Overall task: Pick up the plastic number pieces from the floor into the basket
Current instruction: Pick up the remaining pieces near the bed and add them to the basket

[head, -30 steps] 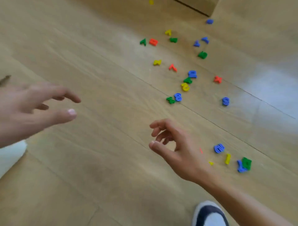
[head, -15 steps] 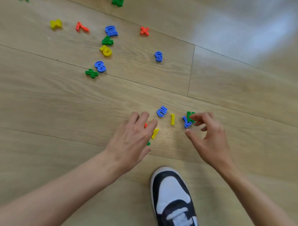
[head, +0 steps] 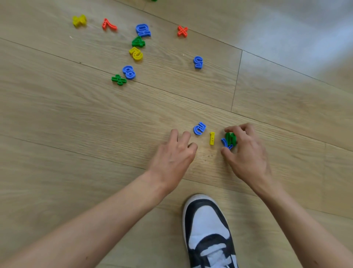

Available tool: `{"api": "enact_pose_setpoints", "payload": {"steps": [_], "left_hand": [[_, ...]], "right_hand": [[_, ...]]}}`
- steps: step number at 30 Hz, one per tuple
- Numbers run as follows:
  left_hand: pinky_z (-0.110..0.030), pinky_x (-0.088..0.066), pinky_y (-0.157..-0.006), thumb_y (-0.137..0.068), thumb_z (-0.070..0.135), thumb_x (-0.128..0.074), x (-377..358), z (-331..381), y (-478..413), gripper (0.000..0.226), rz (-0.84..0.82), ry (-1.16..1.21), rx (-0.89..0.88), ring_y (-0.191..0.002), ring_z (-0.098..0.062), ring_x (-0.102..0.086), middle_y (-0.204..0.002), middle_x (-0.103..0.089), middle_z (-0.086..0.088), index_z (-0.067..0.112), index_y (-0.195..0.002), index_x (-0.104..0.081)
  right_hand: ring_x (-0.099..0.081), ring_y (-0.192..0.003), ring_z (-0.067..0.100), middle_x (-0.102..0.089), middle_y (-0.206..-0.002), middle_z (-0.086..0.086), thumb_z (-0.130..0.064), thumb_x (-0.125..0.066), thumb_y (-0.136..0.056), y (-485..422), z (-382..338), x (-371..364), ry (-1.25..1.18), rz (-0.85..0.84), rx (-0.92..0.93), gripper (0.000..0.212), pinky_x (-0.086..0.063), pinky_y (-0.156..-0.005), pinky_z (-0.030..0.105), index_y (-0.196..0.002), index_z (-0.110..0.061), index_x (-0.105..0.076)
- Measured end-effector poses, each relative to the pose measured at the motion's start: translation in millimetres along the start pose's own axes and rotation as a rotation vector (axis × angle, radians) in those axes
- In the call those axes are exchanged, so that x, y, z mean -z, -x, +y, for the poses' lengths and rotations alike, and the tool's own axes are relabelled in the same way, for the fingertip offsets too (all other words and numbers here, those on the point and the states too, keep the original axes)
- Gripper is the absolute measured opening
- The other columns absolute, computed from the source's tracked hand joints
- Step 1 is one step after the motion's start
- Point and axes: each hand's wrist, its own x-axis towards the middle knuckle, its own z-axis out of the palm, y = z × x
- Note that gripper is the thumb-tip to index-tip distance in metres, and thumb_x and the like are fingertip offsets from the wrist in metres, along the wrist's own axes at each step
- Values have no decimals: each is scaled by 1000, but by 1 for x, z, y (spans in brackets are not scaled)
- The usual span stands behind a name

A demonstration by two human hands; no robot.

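The floor (head: 76,118) carried scattered pieces, many well beyond both hands; no basket showed. The left hand (head: 172,155) curled shut, its contents hidden. The right hand (head: 246,151) pinched the green piece (head: 230,138) over a blue one (head: 225,143). Gathering was underway; next, probably the yellow 1 (head: 212,138) between them.

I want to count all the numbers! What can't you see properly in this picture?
Head view:
- Pieces under the left hand: its curled fingers hide anything there.
- Green piece and blue piece: the right hand covers part, so their shapes are unclear.
- Green bit: cut off by the top edge.
- Basket: outside the picture.
- Floor top right: glare washes it out.
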Motion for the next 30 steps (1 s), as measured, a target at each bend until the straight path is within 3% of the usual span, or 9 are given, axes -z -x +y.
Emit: {"api": "enact_pose_setpoints", "payload": {"steps": [2,7,15,20,22,25,27,30], "left_hand": [[-31,-48,-62,-90,9,-56,1,2,-1,13,-5,9,5,-103,-26,-40,-115,-45,-5,15,-101,-56],[-28,-48,-65,-92,10,-50,4,3,-1,12,26,65,70,-109,-25,-40,-119,-41,-8,15,-100,-57],[-30,-52,-68,-87,5,-51,-2,4,-1,22,89,105,95,-106,-24,-41,-110,-44,-8,16,-106,-50],[-31,-48,-68,-83,7,-60,-5,-5,-1,17,207,226,59,-98,-23,-45,-103,-48,-7,14,-98,-60],[-34,-47,-69,-77,7,-64,-2,-13,-1,18,253,427,111,-87,-21,-50,-93,-51,-5,14,-93,-65],[-25,-47,-62,-68,8,-68,5,-23,-4,16,334,852,323,-64,-9,-53,-76,-59,2,17,-82,-70],[-21,-49,-61,-71,1,-69,10,-24,-4,17,307,1320,501,-60,-7,-56,-70,-63,4,17,-79,-71],[-23,-54,-69,-82,-7,-61,16,-23,-4,19,175,2016,508,-70,-12,-62,-79,-65,-6,7,-93,-68]], "right_hand": [[-57,-90,22,-48,-113,-2,-19,-70,-78,-1,-2,0,-6,2,-4,39,-47,-69,32,-116,-23,-63],[-45,-83,16,-40,-103,-4,-10,-69,-76,-3,-7,-2,-50,5,16,26,-40,-69,30,-100,-19,-64],[-50,-86,22,-45,-96,-1,-1,-68,-73,0,-8,-7,-88,45,128,27,-41,-73,29,-96,-15,-63],[-57,-85,16,-54,-95,-1,-8,-72,-75,-5,-12,1,-377,42,41,24,-56,-67,33,-93,-22,-65],[-59,-84,12,-60,-91,-2,-10,-73,-71,-8,-17,9,-542,-7,-25,26,-55,-62,23,-88,-27,-65],[-62,-82,14,-64,-85,0,-9,-69,-64,-12,-28,19,-758,-124,-105,26,-56,-69,31,-85,-24,-66],[-57,-75,11,-60,-79,-3,-5,-66,-61,-12,-38,26,-948,-207,-139,29,-53,-70,30,-82,-24,-67],[-56,-72,6,-59,-78,-8,-1,-65,-63,-10,-55,37,-1140,-318,-66,33,-49,-67,24,-82,-27,-69]]}}
